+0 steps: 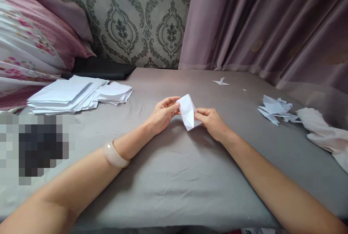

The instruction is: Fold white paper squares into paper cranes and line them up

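Note:
A partly folded white sheet of paper (187, 110) is held up between both hands above the grey bed sheet (174, 176). My left hand (163, 113) pinches its upper left edge between thumb and fingers. On the lower right, my right hand (212, 120) grips a flap that opens away from the rest of the paper. Creases run across the paper, and its lower end comes to a point. A pale bangle (115, 155) circles my left wrist.
At the left lie a stack of white paper (63, 94) and a smaller paper pile (114, 92), near a folded black cloth (102, 68). Several folded paper pieces (276, 107) lie at the right beside a whitish cloth (323, 128). One folded paper figure (221, 81) sits farther back.

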A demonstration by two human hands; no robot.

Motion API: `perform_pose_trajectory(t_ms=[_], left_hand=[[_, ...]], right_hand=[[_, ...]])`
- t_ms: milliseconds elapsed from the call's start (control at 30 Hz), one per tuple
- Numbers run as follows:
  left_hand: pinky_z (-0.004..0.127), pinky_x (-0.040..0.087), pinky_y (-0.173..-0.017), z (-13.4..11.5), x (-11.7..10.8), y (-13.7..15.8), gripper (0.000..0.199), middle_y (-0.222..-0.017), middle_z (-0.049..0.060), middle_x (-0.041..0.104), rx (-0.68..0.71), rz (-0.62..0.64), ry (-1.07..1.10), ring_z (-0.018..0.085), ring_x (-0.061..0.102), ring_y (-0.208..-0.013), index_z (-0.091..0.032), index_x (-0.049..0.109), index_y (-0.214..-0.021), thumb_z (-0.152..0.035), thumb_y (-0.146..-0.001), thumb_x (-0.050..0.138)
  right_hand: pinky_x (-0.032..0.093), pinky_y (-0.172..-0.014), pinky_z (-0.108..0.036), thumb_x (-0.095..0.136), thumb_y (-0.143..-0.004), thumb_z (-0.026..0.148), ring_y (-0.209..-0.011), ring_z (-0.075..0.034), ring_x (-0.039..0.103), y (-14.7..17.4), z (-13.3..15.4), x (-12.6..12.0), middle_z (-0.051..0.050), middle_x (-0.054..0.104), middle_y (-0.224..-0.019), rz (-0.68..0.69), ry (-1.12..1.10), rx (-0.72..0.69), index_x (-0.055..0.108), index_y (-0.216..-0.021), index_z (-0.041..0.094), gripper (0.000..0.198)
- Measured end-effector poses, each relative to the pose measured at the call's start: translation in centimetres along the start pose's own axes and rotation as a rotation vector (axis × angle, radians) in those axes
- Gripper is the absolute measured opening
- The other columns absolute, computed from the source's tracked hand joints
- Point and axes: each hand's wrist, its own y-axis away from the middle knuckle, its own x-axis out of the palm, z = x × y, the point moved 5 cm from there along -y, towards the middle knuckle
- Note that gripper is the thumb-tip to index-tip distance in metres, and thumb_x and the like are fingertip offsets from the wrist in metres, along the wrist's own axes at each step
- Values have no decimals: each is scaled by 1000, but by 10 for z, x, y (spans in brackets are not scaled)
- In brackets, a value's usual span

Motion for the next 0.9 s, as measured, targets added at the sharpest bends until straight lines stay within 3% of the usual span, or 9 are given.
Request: perform_pose_trajectory(t_ms=[167,300,400,500,600,733,900], left_hand=[[29,49,-78,2,6,6,38,-92,5,66,-21,20,-77,13,61,-81,-15,62,-101,-24,-68,79],[34,49,-88,2,14,14,45,-124,13,57,-48,2,-104,21,58,-107,-16,55,-114,-39,-78,71],[40,50,-91,4,15,16,61,-132,18,50,-104,-20,-106,27,55,-116,-16,46,-125,-41,-76,73],[42,48,-93,7,13,17,80,-131,20,51,-153,-45,-150,28,57,-113,-17,37,-133,-31,-68,81],[45,47,-93,7,14,19,81,-125,17,57,-168,-54,-140,27,63,-102,-19,35,-134,-21,-67,80],[43,47,-91,7,13,18,64,-111,12,64,-111,-88,-90,24,63,-98,-17,45,-125,-16,-68,73],[37,49,-82,9,-4,8,52,-99,7,66,-77,-164,-126,21,63,-91,-15,55,-113,-16,-64,73]], right_hand=[[48,-69,-31,71,-70,44,-70,-17,62,2,4,3,-3,72,-77,-11,10,-18,74,-80,20,26],[45,-63,-29,69,-72,43,-65,-16,60,0,3,-5,-3,69,-73,-181,124,-95,71,-76,18,25],[42,-61,-29,65,-76,41,-62,-16,57,2,4,-8,-2,65,-66,-281,306,-179,68,-70,19,23],[42,-62,-29,62,-79,39,-63,-15,56,5,6,0,-2,64,-67,-314,452,-276,67,-69,20,22],[42,-64,-28,60,-81,34,-66,-15,57,8,8,11,-3,67,-75,-295,507,-362,70,-74,21,18],[44,-63,-27,60,-81,37,-69,-16,60,5,3,10,-3,69,-78,-269,370,-307,71,-80,20,21],[49,-64,-29,65,-77,44,-70,-18,65,-7,-10,-5,-4,71,-78,-249,81,-185,69,-83,17,28]])
